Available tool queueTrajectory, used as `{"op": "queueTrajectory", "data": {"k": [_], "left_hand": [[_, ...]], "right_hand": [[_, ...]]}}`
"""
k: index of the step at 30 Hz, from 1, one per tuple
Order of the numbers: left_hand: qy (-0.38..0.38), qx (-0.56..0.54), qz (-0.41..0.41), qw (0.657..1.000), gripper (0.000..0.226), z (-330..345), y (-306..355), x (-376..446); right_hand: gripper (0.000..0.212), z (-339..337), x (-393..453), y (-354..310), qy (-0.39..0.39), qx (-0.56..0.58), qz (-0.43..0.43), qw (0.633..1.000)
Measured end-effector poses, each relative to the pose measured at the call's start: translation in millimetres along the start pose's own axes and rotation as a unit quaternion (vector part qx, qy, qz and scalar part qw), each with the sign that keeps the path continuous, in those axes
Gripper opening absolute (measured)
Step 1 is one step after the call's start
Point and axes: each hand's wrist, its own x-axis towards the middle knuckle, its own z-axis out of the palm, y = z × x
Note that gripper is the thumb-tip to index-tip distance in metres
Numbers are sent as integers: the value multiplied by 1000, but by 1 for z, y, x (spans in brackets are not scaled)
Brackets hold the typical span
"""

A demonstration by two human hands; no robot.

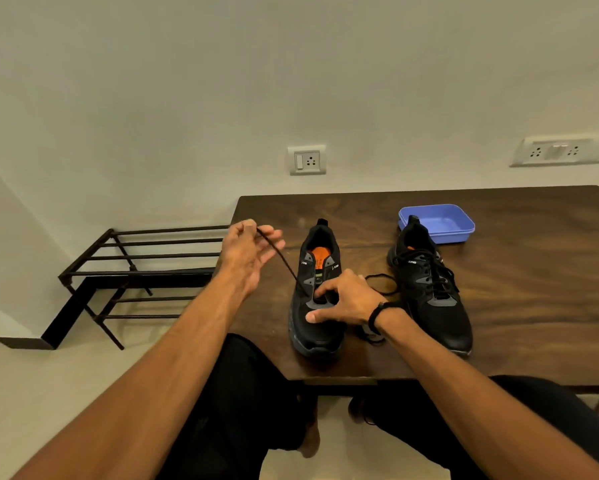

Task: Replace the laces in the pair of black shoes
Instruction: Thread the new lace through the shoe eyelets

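Two black shoes are sitting side by side on the wooden table (499, 323), and the left shoe (317, 299) is the one being worked on. Its upper eyelets are standing bare around the orange insole, while the right shoe (429, 289) is already carrying crossed lacing. A black lace (284, 261) is running taut from the lowest eyelets of the left shoe up and away to the left hand (248, 251), which is pinching the lace's end between thumb and curled fingers, held well above the table edge. The right hand (343, 301) is resting on the shoe's forefoot, its fingers curled at the eyelet row and its thumb pressing on the toe; whether it is pinching the lace there cannot be told. More black lace is lying loosely looped on the table between the shoes.

To do this step well, the person is probably best pulling steadily along the eyelet's line while the right hand is pinning the shoe down, keeping both lace ends even. A blue tray (459, 228) is sitting behind the right shoe.
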Motion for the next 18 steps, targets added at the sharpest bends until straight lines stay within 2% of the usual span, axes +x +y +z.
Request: {"op": "queueTrajectory", "data": {"k": [2,3,4,5,6,7,10,12,15,16,17,18], "left_hand": [[-22,35,48,998,9,-14,21,15],[-29,136,118,983,8,-29,35,26],[-46,273,211,937,9,-47,55,38],[-66,428,299,850,10,-66,77,49],[-91,555,353,748,12,-83,102,58],[-110,648,365,660,14,-96,127,64],[-94,799,324,498,16,-128,194,73],[-102,852,302,414,11,-142,212,74],[-155,932,206,254,8,-141,206,63],[-179,942,173,224,9,-135,200,59],[-200,941,158,225,7,-127,194,56],[-208,930,166,252,7,-120,193,52]], "right_hand": [[69,3,1,-1,7,-14,10,1000],[67,4,2,-1,2,-16,22,1000],[66,2,2,-3,-9,-20,34,999],[66,3,5,-3,-17,-21,44,999],[66,3,7,-3,-21,-22,51,998],[65,3,10,-2,-25,-19,55,998],[52,2,13,-4,-46,6,46,998],[47,1,9,-5,-43,17,45,998],[65,1,-1,-14,-38,-52,57,996],[69,-2,-6,-19,-29,-107,58,992],[69,-6,-10,-24,-20,-157,58,986],[66,-13,-16,-30,-25,-198,57,978]]}}
